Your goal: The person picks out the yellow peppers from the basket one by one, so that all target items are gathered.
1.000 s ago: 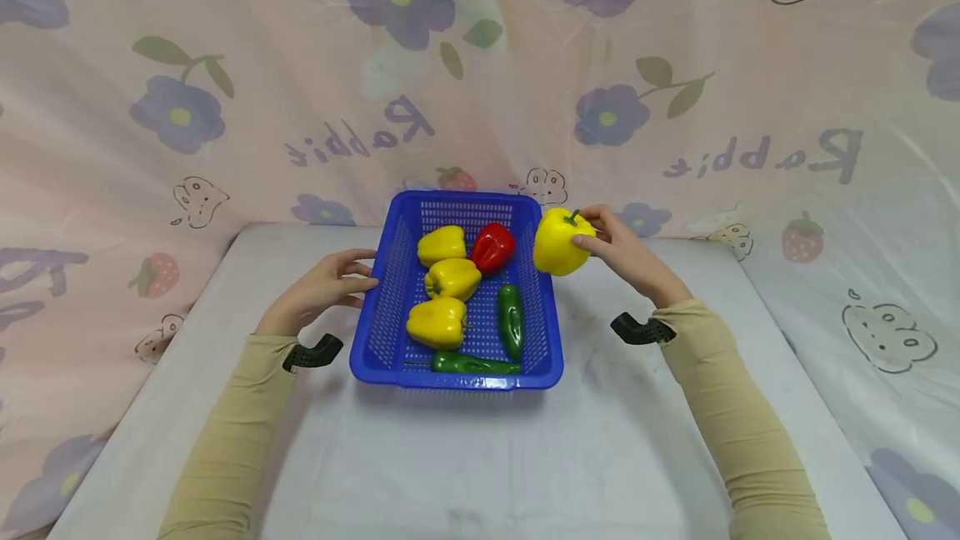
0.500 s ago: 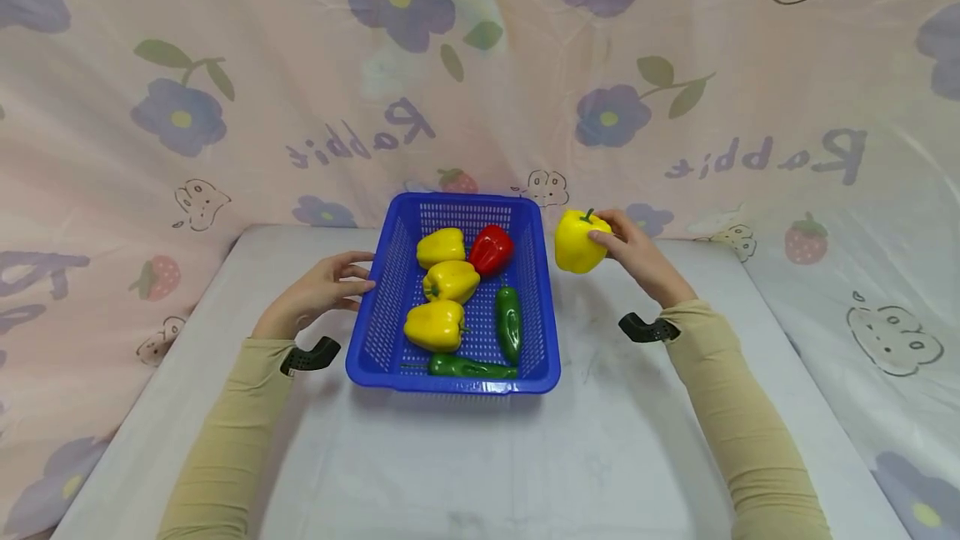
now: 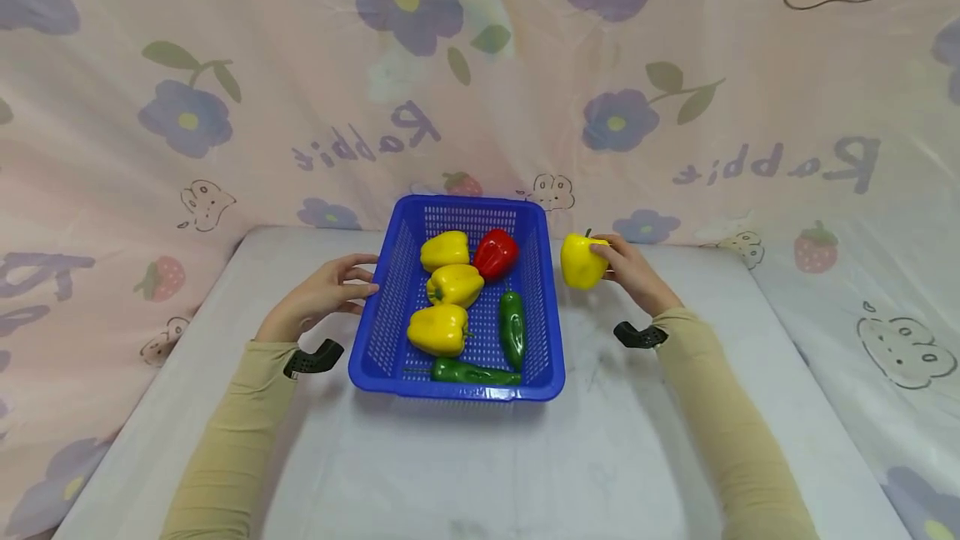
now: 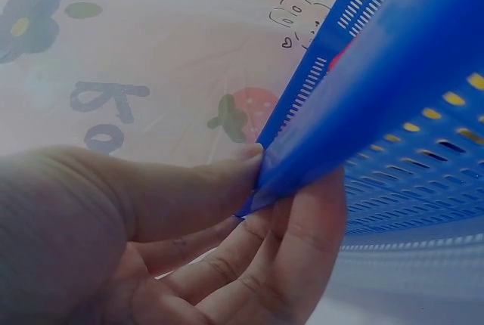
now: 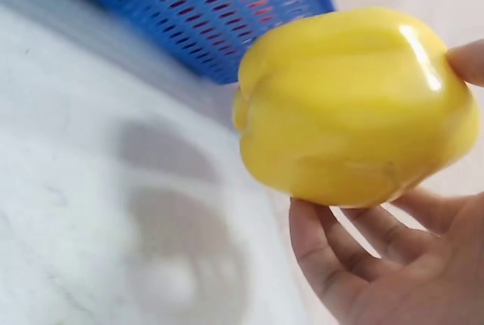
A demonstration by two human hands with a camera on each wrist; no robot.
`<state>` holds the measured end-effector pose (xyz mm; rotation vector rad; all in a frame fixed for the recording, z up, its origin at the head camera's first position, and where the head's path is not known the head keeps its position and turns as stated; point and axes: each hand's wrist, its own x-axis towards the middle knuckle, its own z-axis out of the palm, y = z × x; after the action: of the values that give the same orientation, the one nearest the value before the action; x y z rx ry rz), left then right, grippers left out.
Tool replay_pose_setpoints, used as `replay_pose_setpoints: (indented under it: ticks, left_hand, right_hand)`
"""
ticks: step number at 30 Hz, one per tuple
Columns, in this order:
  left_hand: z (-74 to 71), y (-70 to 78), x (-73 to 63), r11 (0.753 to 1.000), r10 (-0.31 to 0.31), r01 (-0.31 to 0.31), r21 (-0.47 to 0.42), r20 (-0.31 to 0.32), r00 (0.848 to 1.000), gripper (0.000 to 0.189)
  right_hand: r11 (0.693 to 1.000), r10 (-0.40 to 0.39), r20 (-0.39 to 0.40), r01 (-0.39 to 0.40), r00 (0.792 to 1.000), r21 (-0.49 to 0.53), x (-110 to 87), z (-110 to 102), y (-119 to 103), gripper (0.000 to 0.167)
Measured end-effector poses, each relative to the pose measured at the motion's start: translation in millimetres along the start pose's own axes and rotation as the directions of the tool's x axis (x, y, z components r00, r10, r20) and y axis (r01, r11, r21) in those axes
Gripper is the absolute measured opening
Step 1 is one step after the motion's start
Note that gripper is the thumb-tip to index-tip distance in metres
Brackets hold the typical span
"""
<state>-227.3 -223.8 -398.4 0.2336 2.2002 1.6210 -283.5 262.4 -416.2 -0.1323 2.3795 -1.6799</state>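
My right hand (image 3: 630,269) grips a yellow bell pepper (image 3: 582,263) by its sides, stem up, just right of the blue basket (image 3: 457,391). In the right wrist view the pepper (image 5: 355,106) hangs above the table, its shadow apart from it. The left hand (image 3: 324,294) pinches the basket's left rim; the left wrist view shows the thumb (image 4: 189,196) on one side of the rim and fingers under it. Inside the basket lie three yellow bell peppers (image 3: 438,330), a red bell pepper (image 3: 496,255) and two green chili peppers (image 3: 512,329).
The basket stands on a white-covered table (image 3: 465,465). A pale curtain (image 3: 510,82) printed with flowers and rabbits rises behind the table and at its sides. Black wrist mounts (image 3: 639,335) stick out from both sleeves.
My right hand has carried the yellow bell pepper rightward, away from the basket's right rim, and then lowered it toward the table. The left hand stays at the basket's rim.
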Motion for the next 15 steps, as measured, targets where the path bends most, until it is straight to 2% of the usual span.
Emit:
replay_pose_setpoints:
  ticks: [7,15]
  left_hand:
    - [-0.3,-1.7,-0.9,1.000,-0.002,0.002,-0.023,0.002,1.000,0.063]
    - [1.6,-1.1,0.7,1.000,0.003,-0.003,-0.017,-0.003,1.000,0.062]
  right_hand:
    - [0.997,0.059,-0.014,-0.058,0.998,0.050,8.9,7,16,0.063]
    - [0.997,0.078,-0.033,-0.077,0.996,0.019,15.8,6,29,0.062]
